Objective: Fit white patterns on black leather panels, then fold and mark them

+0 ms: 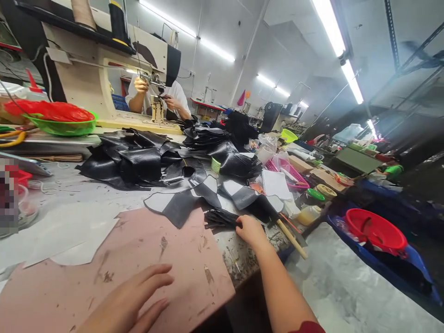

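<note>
Workshop under long ceiling strip lights. Near: a worn, scratched worktable (pixel 69 194) with a stained pink cutting mat (pixel 166 263) covering its near part and pale paper patterns (pixel 69 236) lying at the mat's left edge. Further back, left of centre: a heap of black leather pieces (pixel 138 157). Beyond that a cream sewing machine (pixel 90 78), with another person (pixel 173 99) working behind it. Far left: a green bowl (pixel 62 125) holding something red. Right of the table, lower down: a red basin (pixel 376 231) in a blue crate (pixel 412 263); further off, a pink basket (pixel 289 173) and a white notebook (pixel 275 184).

Right hand (pixel 250 230) stretched out to the right end of the table, fingers curled onto a small bundle of thin black strips (pixel 220 218), gripping its right end. Bundle lying flat just past the far right corner of the mat, stretching leftward from the hand. Just right of the hand, a wooden-handled tool (pixel 291 238) resting at the table edge, not touched.

Left hand (pixel 135 300) near, low in view, open and flat over the mat, fingers spread and pointing right, holding nothing; contact with the mat not clear.

Left wrist cut off by the bottom edge. Strip ends under the right fingers hidden. Blurred patch at far left hiding whatever stands there. Far end of the room too dim and small to make out.
</note>
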Available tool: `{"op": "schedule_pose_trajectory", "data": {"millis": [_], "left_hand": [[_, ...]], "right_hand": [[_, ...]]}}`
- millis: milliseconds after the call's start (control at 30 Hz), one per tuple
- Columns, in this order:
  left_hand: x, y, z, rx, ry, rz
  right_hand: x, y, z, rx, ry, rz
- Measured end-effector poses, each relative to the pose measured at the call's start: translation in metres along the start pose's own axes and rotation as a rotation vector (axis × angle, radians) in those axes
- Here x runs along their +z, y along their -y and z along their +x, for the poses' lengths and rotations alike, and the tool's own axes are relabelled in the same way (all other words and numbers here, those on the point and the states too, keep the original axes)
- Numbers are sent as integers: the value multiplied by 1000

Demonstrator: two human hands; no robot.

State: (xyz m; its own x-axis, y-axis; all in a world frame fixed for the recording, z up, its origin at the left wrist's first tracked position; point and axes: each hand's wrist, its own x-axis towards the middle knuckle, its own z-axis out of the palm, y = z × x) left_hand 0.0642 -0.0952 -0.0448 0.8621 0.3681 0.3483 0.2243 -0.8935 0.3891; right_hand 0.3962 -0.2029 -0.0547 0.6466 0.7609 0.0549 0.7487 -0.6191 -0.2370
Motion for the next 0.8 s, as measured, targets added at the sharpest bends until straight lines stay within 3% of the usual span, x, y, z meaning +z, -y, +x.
{"op": "schedule_pose_trajectory", "data": {"millis": [67,200,233,300,400,467,600,700,800], "left_hand": [[10,-17,30,48,92,-50],[43,-45,90,50,156,-199],[49,-51,104,-13,174,-290],[57,-61,124,-297,178,-625],[55,-67,129,-751,65,-1259],[48,-63,114,-866,-47,-1474],[26,-44,44,-1055,-331,-1532],[5,-34,-18,-1189,-413,-1375],[-15,-35,-63,-1266,-448,-1004]], "right_hand": [[-5,-4,1,4,-22,14],[-22,-8,-1,7,-91,85],[-28,-7,-4,-7,-108,112],[-38,0,-15,-76,-128,171],[-46,19,-40,-372,-163,331],[-42,36,-58,-584,-171,426],[-13,70,-85,-802,-106,437],[10,96,-102,-944,-16,400],[24,117,-118,-1035,105,347]]}}
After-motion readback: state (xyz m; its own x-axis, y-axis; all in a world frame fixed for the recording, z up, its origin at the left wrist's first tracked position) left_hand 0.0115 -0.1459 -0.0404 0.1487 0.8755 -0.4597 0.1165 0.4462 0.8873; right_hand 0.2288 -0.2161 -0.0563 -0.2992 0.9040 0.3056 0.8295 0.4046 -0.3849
